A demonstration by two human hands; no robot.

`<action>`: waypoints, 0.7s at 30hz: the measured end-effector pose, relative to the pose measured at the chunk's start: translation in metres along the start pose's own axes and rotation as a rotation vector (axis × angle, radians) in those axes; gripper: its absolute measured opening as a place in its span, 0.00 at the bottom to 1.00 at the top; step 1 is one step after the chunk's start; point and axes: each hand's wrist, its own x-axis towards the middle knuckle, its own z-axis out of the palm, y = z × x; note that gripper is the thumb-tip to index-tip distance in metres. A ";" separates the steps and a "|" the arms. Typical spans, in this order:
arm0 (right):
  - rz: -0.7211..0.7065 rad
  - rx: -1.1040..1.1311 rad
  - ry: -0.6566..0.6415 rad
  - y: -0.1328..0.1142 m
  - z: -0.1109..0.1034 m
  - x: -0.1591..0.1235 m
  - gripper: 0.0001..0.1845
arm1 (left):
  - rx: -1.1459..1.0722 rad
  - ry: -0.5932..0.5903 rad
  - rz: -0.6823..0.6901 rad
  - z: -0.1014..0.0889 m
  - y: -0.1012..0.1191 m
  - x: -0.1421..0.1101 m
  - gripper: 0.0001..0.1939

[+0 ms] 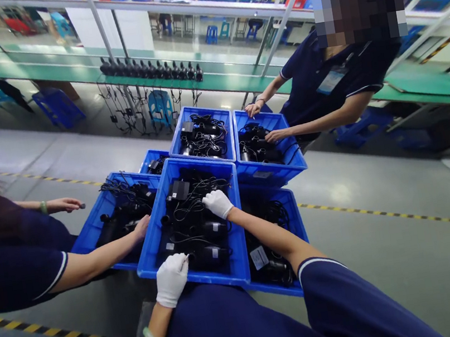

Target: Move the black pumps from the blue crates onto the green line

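My left hand (172, 280) in a white glove sits at the near rim of a blue plastic crate (149, 247), its fingertips bunched over the black contents. My right hand (218, 203), also gloved white, rests on tangled black cords (189, 210) in the same crate. Black handheld appliances (210, 256) with silver labels lie under the cords, and a black power adapter (180, 190) lies near the far side. Whether either hand grips anything is hidden by the gloves and cords.
Several more blue crates (271, 170) of black appliances and cords adjoin mine, with a co-worker's bare hands (273, 136) over one and another co-worker's hand (138, 227) at another. Beyond stands a green-edged workbench (195, 80) with a row of black devices. Blue stools and taped floor lines surround us.
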 end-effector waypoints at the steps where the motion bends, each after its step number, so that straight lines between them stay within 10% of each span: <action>1: 0.026 0.012 -0.013 0.000 0.000 -0.006 0.15 | 0.006 0.002 0.002 0.000 0.000 0.000 0.14; 10: -0.128 0.094 -0.143 -0.034 0.007 -0.072 0.14 | -0.009 0.005 0.004 0.000 0.000 -0.001 0.14; 21: 0.012 0.082 -0.228 -0.020 0.023 -0.059 0.15 | 0.002 -0.019 0.010 0.000 -0.001 -0.001 0.13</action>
